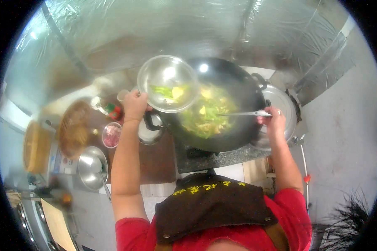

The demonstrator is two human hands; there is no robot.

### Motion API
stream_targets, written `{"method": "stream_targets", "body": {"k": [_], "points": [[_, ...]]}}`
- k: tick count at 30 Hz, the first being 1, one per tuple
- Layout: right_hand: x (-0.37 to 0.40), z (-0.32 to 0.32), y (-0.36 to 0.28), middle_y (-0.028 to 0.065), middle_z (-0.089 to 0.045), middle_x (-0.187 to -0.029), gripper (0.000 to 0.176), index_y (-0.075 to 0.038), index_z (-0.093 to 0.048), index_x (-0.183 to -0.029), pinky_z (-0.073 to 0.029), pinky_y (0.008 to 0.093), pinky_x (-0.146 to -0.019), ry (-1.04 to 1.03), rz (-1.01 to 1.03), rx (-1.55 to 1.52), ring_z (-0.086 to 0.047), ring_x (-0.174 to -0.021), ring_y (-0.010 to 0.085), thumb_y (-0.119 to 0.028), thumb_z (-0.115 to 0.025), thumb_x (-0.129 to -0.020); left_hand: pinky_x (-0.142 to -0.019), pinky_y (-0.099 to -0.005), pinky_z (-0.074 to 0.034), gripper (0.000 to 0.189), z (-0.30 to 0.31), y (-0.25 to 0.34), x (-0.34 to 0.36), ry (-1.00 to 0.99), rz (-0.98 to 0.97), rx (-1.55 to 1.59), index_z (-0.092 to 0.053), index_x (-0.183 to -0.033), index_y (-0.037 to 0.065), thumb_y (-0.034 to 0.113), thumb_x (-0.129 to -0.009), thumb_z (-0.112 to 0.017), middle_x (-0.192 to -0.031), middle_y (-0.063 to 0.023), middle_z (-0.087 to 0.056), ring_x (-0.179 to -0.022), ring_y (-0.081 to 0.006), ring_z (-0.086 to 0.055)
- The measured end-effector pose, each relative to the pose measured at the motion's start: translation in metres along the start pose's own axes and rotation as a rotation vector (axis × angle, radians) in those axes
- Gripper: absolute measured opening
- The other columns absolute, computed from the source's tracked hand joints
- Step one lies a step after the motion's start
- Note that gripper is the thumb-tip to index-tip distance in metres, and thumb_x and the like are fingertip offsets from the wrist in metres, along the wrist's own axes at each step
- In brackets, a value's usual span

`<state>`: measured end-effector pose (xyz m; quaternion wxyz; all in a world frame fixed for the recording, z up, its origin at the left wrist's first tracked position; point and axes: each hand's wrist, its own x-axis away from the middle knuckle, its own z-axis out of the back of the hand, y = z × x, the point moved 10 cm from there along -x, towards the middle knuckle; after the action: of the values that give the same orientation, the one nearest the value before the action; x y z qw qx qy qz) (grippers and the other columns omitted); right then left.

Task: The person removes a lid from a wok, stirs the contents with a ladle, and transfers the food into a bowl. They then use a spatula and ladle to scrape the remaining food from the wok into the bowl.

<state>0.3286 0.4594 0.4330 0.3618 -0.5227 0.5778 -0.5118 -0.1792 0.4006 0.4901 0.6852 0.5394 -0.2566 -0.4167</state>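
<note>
My left hand (pixel 136 105) grips the near left rim of a shiny round bowl (pixel 150 76), tilted over the left side of a large black wok (pixel 244 85). Some green vegetable pieces and yellowish pieces (pixel 171 93) lie inside the bowl. In the wok, steam rises from a heap of chopped green vegetables (pixel 209 115) with paler strips. My right hand (pixel 273 120) is closed round the handle of a long metal cooking utensil (pixel 247 113) at the wok's right side. The utensil's head is hidden among the vegetables.
A large round metal lid (pixel 290 115) lies right of the wok. On the left are a bowl of raw meat (pixel 112 135), a red-capped bottle (pixel 114 112), a round wooden board (pixel 73 129) and a metal basin (pixel 88 161) with a ladle. Plastic sheeting (pixel 163 29) hangs behind.
</note>
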Motion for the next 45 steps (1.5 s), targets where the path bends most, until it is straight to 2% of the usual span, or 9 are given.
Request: {"method": "stream_targets", "body": {"k": [9, 15, 17, 19, 21, 28, 34, 37, 45], "points": [[0.018, -0.027, -0.111, 0.0170, -0.058, -0.080, 0.029, 0.008, -0.052, -0.090, -0.051, 0.0315, -0.043, 0.003, 0.218, 0.083, -0.062, -0.051, 0.0264, -0.021, -0.052, -0.087, -0.046, -0.0318, -0.048, 0.020, -0.031, -0.003, 0.001, -0.074, -0.100, -0.143, -0.058, -0.070, -0.006, 0.013, -0.075, -0.052, -0.059, -0.0182, -0.060, -0.045, -0.0245, -0.061], [0.062, -0.075, -0.116, 0.0155, -0.063, -0.090, 0.025, 0.004, -0.057, -0.093, -0.054, 0.0323, -0.059, -0.237, 0.339, 0.126, -0.066, -0.067, 0.0256, -0.019, -0.049, -0.093, -0.045, -0.0313, -0.047, 0.022, -0.069, -0.024, 0.012, -0.211, -0.048, -0.175, -0.058, -0.064, -0.005, 0.013, -0.074, -0.051, -0.053, -0.0156, -0.058, -0.043, -0.0222, -0.060], [0.098, -0.096, -0.112, 0.0140, -0.065, -0.095, 0.018, 0.000, -0.061, -0.091, -0.053, 0.0320, -0.071, -0.387, 0.604, 0.539, -0.066, -0.078, 0.0229, -0.015, -0.050, -0.092, -0.043, -0.0295, -0.046, 0.020, -0.076, -0.029, 0.022, -0.246, 0.087, 0.010, -0.057, -0.066, -0.006, 0.012, -0.074, -0.052, -0.055, -0.0126, -0.059, -0.044, -0.0189, -0.060], [0.146, -0.119, -0.135, 0.0152, -0.066, -0.094, 0.007, -0.002, -0.063, -0.089, -0.050, 0.0309, -0.076, -0.530, 1.129, 0.717, -0.065, -0.089, 0.0247, -0.004, -0.058, -0.084, -0.042, -0.0285, -0.046, 0.019, -0.078, -0.031, 0.027, -0.268, 0.146, 0.056, -0.057, -0.067, -0.006, 0.011, -0.074, -0.053, -0.057, -0.0115, -0.059, -0.045, -0.0176, -0.060], [0.147, -0.108, -0.143, 0.0147, -0.066, -0.095, 0.007, -0.003, -0.063, -0.090, -0.050, 0.0311, -0.076, -0.457, 1.224, 0.706, -0.065, -0.091, 0.0268, -0.004, -0.059, -0.084, -0.042, -0.0281, -0.046, 0.019, -0.068, -0.031, 0.031, -0.252, 0.151, 0.000, -0.058, -0.068, -0.007, 0.011, -0.074, -0.054, -0.059, -0.0112, -0.060, -0.045, -0.0172, -0.060], [0.055, -0.067, -0.088, 0.0142, -0.066, -0.094, 0.011, -0.001, -0.060, -0.097, -0.052, 0.0305, -0.070, -0.255, 0.951, 0.831, -0.066, -0.084, 0.0241, -0.007, -0.056, -0.088, -0.044, -0.0252, -0.048, 0.020, -0.011, -0.041, 0.024, -0.108, 0.148, 0.074, -0.063, -0.078, -0.007, 0.011, -0.074, -0.054, -0.066, -0.0085, -0.062, -0.048, -0.0136, -0.058], [0.005, -0.049, -0.019, 0.0141, -0.065, -0.095, 0.024, 0.006, -0.057, -0.096, -0.054, 0.0288, -0.062, -0.136, 0.440, 0.400, -0.066, -0.073, 0.0203, -0.017, -0.052, -0.092, -0.043, -0.0231, -0.049, 0.019, 0.024, -0.024, 0.028, 0.009, 0.120, 0.100, -0.063, -0.080, -0.006, 0.008, -0.074, -0.053, -0.068, -0.0082, -0.062, -0.052, -0.0117, -0.057], [-0.006, -0.043, 0.006, 0.0182, -0.062, -0.091, 0.028, 0.009, -0.054, -0.095, -0.055, 0.0330, -0.054, -0.018, 0.216, 0.088, -0.065, -0.062, 0.0253, -0.019, -0.051, -0.092, -0.043, -0.0229, -0.049, 0.019, 0.032, -0.022, 0.030, 0.029, 0.116, 0.110, -0.064, -0.082, -0.005, 0.007, -0.075, -0.052, -0.069, -0.0080, -0.063, -0.052, -0.0120, -0.057], [-0.023, -0.020, 0.014, 0.0190, -0.059, -0.082, 0.026, 0.008, -0.052, -0.093, -0.055, 0.0340, -0.048, 0.031, 0.039, -0.058, -0.063, -0.055, 0.0290, -0.018, -0.052, -0.089, -0.042, -0.0240, -0.048, 0.019, 0.048, -0.032, 0.027, 0.070, 0.094, 0.122, -0.064, -0.084, -0.005, 0.007, -0.076, -0.052, -0.071, -0.0090, -0.063, -0.050, -0.0129, -0.057]]}}
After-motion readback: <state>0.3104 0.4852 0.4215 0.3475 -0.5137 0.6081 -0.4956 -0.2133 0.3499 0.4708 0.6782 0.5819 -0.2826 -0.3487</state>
